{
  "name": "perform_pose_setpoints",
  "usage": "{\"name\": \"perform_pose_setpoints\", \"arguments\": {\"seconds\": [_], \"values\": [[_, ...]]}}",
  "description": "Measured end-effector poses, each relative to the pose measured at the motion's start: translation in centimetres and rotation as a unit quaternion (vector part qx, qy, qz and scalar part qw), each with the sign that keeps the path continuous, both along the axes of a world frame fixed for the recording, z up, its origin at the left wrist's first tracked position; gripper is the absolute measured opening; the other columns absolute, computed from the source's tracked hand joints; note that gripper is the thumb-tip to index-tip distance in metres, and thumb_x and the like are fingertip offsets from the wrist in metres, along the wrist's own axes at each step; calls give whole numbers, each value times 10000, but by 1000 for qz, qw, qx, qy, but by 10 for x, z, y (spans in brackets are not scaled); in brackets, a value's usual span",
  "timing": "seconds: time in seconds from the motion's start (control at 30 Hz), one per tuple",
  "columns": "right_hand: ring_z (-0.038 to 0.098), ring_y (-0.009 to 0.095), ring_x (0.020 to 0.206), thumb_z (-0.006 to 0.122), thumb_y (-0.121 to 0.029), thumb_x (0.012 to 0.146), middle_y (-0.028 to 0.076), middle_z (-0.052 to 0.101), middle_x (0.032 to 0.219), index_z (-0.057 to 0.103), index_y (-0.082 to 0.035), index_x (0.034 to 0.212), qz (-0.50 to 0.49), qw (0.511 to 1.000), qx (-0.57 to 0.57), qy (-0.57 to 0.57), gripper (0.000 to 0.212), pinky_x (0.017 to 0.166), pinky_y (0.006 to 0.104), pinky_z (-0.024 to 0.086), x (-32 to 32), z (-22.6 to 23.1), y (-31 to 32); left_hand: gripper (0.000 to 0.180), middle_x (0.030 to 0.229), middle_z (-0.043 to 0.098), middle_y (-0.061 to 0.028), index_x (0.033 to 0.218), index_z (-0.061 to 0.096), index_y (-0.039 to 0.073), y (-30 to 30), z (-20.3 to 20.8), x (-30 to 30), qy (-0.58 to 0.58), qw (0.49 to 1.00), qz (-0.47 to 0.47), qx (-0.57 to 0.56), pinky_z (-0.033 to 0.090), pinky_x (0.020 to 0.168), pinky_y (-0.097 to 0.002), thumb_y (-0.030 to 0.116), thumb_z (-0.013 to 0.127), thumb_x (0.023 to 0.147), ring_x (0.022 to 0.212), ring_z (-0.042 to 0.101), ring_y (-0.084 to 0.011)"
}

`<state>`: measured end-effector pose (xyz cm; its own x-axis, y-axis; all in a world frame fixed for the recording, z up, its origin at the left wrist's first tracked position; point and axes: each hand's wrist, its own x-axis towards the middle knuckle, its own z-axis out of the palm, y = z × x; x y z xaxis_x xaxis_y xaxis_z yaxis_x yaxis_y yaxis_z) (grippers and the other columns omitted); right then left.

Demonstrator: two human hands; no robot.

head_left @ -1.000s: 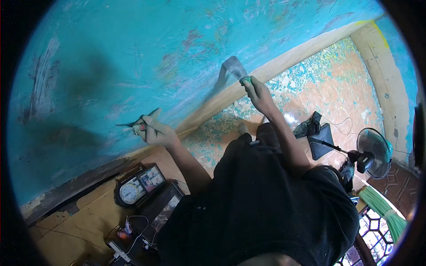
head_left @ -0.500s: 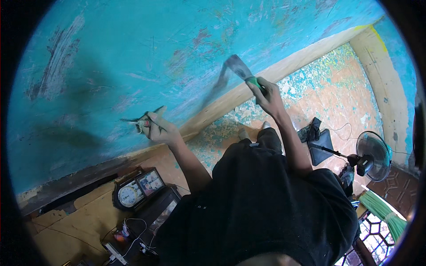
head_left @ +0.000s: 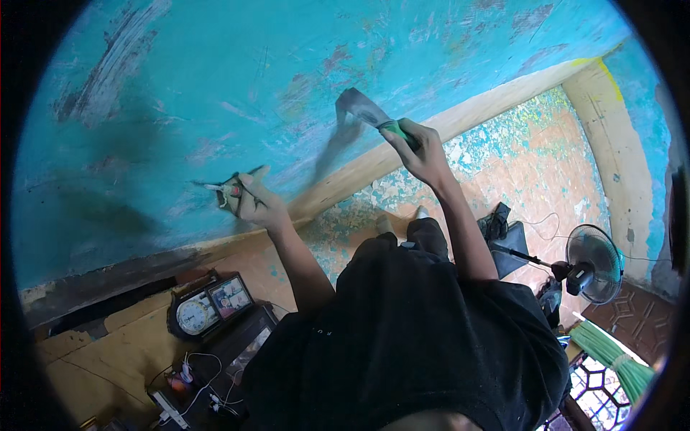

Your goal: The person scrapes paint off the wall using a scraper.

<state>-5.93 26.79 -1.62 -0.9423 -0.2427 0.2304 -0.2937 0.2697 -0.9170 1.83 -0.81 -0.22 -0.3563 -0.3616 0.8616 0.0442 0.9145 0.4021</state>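
Observation:
My right hand [head_left: 422,156] is closed round the green handle of a putty knife [head_left: 364,109]. Its wide grey blade reaches up and left against the turquoise wall [head_left: 237,86], and a dark shadow falls below it. Whether the blade's edge touches the paint, I cannot tell. Lower left, close to the same wall, my left hand [head_left: 262,207] grips a small crumpled beige-and-dark object [head_left: 230,195] with a red spot. A thin white tip sticks out of it to the left; its exact kind is unclear. Scuffed pale and reddish patches mark the paint around both hands.
A cream ledge [head_left: 496,104] runs along the wall's foot, above a floor [head_left: 503,172] speckled with paint flakes. At right stands a fan [head_left: 594,264] with a cable. A clock [head_left: 194,316], a framed picture [head_left: 230,296] and a power strip [head_left: 169,411] are at lower left.
The putty knife and my right hand have moved left along the wall. My left hand has turned slightly, showing more of the object in it. The whole view has shifted a little.

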Motion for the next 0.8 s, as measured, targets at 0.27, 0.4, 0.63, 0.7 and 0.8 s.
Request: {"name": "perform_pose_setpoints", "arguments": {"seconds": [0.27, 0.4, 0.63, 0.7, 0.8], "values": [[363, 54, 584, 636, -229, 938, 7, 419, 587, 618, 29, 839, -47, 998, 9, -30, 277, 494, 266, 296, -6, -11, 12, 447, 704, 674, -31, 737, 774, 77, -5, 0, 8, -54, 998, -32, 26, 312, 891, -397, 194, 441, 1011, 792, 497, -228], [380, 58, 566, 639, -233, 933, 29, 418, 558, 610, 28, 821, -42, 998, 30, 24, 286, 487, 273, 314, -3, 4, 8, 446, 709, 679, -28, 745, 772, 70, -4, 0, 11, -48, 997, -32, 54, 302, 926, -403, 206, 441, 1012, 816, 514, -231], [356, 64, 568, 641, -276, 935, 19, 394, 565, 600, 41, 821, -44, 999, -24, -14, 339, 491, 278, 306, -7, 11, 11, 411, 741, 701, -42, 755, 767, 51, 0, 5, 10, -29, 993, -51, 102, 326, 884, -378, 194, 469, 999, 804, 534, -202], [359, 66, 577, 645, -291, 933, 19, 399, 577, 603, 44, 822, -47, 999, 1, -9, 355, 494, 279, 308, -4, 26, 4, 466, 768, 715, -48, 754, 760, 35, 1, 6, 11, -49, 987, -57, 139, 268, 999, -399, 238, 434, 1017, 865, 527, -206], [361, 66, 576, 645, -298, 934, 19, 404, 579, 643, 41, 883, -80, 993, -44, -77, 343, 489, 278, 300, -3, 23, 20, 453, 698, 670, -29, 783, 756, 19, 0, 5, 10, -27, 996, -36, 74, 320, 909, -366, 234, 430, 1014, 773, 503, -174]]}}
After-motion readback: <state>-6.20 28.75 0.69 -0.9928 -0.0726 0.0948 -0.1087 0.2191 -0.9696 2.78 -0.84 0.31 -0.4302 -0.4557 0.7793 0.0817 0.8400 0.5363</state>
